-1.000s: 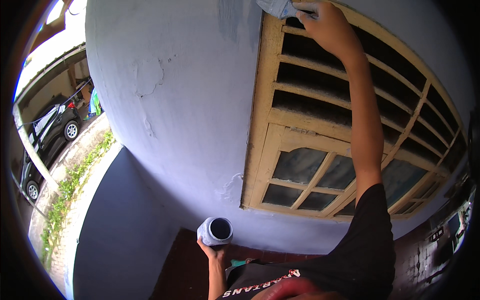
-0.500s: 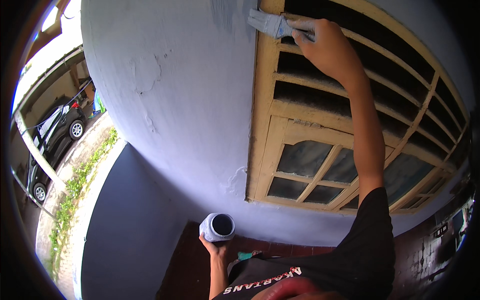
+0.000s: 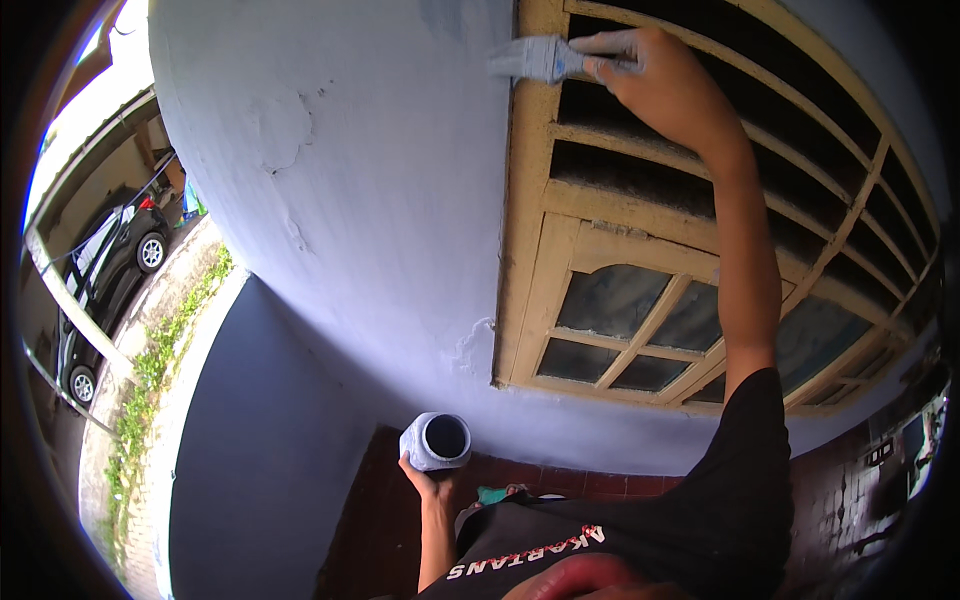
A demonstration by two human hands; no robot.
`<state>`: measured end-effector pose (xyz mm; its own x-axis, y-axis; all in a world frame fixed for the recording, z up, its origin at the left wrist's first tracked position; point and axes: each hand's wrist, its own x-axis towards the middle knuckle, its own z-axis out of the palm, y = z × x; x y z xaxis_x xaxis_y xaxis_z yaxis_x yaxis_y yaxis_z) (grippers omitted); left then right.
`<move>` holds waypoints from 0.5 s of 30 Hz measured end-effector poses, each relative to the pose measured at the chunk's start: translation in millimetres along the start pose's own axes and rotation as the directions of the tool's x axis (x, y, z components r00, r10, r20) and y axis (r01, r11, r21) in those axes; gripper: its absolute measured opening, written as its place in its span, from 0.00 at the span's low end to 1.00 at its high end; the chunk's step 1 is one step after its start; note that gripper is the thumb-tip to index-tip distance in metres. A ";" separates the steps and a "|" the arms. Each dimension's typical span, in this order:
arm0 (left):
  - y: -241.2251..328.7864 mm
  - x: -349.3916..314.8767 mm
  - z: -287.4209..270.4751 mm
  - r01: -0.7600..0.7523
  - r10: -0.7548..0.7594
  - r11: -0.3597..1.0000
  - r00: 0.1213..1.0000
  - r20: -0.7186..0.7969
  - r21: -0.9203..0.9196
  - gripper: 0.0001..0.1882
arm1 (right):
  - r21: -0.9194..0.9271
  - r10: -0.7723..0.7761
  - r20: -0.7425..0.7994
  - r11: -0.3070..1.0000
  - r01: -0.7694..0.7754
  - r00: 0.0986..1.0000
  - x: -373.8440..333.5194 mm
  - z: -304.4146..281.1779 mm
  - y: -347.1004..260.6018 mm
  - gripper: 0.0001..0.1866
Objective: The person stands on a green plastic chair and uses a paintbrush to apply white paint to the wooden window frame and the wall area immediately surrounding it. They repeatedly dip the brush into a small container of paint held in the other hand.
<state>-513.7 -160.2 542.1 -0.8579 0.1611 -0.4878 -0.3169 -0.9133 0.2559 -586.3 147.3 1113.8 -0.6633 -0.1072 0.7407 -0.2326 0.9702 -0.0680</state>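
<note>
My right hand (image 3: 645,70) is raised high and closed around the handle of a paintbrush (image 3: 540,60). The brush points left, its paint-coated bristles against the pale blue-grey wall (image 3: 400,180) right beside the yellow wooden window frame (image 3: 530,150). A darker patch of paint shows on the wall above the brush. Low in front of me, my left hand (image 3: 430,478) grips a paint-smeared jar (image 3: 425,440) from beneath and the side. Its round mouth faces up toward me; the inside looks dark, so I cannot tell how much is in it.
Window panes (image 3: 615,300) and dark slatted openings fill the right. A low dark blue-grey wall (image 3: 270,450) stands at lower left, with a plant strip (image 3: 165,350) and a parked black car (image 3: 115,260) beyond. Reddish floor tiles (image 3: 600,485) lie below. Flaking paint marks the wall.
The paintbrush in my right hand has moved slightly down along the wall's edge by the frame. My left hand still holds the jar in nearly the same place. The view has shifted a little.
</note>
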 end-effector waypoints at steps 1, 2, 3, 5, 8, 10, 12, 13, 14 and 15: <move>-0.7 2.4 -1.4 0.006 -0.006 1.000 1.000 -0.003 0.006 0.37 | -0.070 0.041 -0.030 0.997 -0.043 0.999 1.3 -9.4 -9.1 0.16; -1.8 5.5 -3.3 0.012 -0.011 1.000 1.000 -0.005 0.013 0.37 | -0.012 -0.097 -0.267 0.995 0.097 0.959 6.6 1.0 4.0 0.16; -2.0 6.8 -4.3 0.014 -0.014 1.000 1.000 -0.010 0.016 0.36 | 0.013 -0.210 -0.492 0.969 0.248 0.845 11.7 8.6 1.5 0.16; -3.1 9.6 -4.3 0.009 -0.009 1.000 1.000 0.004 0.025 0.36 | 0.086 -0.076 -0.400 0.989 0.119 0.913 9.3 1.6 -8.1 0.16; -0.3 9.2 -3.3 -0.003 0.002 1.000 1.000 0.019 0.027 0.35 | 0.045 -0.035 -0.288 0.998 0.050 0.957 -4.0 12.1 -6.4 0.17; -0.8 9.0 1.3 0.008 -0.008 0.999 1.000 0.023 0.033 0.35 | 0.002 -0.050 -0.206 0.999 0.051 0.977 -19.3 22.8 3.3 0.16; -0.3 6.4 6.5 0.016 -0.017 0.999 1.000 0.016 0.038 0.35 | 0.007 -0.064 -0.105 0.998 0.065 0.992 -34.4 29.6 4.7 0.16; 1.3 8.5 2.1 0.010 -0.012 0.999 0.999 0.036 0.044 0.36 | 0.036 -0.035 -0.014 0.999 0.035 0.999 -42.1 29.6 0.9 0.16; 2.4 13.1 -6.1 0.003 -0.006 0.999 0.998 0.056 0.049 0.38 | 0.040 0.013 0.096 0.999 -0.017 0.995 -47.5 27.3 -5.7 0.16; 2.7 15.9 -8.5 0.002 -0.006 0.998 0.997 0.077 0.056 0.39 | 0.034 0.064 0.207 0.997 -0.073 0.976 -52.3 22.1 -13.4 0.16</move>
<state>-524.7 -163.3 528.0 -0.8845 0.1954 -0.4236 -0.3409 -0.8906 0.3011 -564.1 135.2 1061.2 -0.8094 -0.0871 0.5807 -0.2076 0.9675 -0.1442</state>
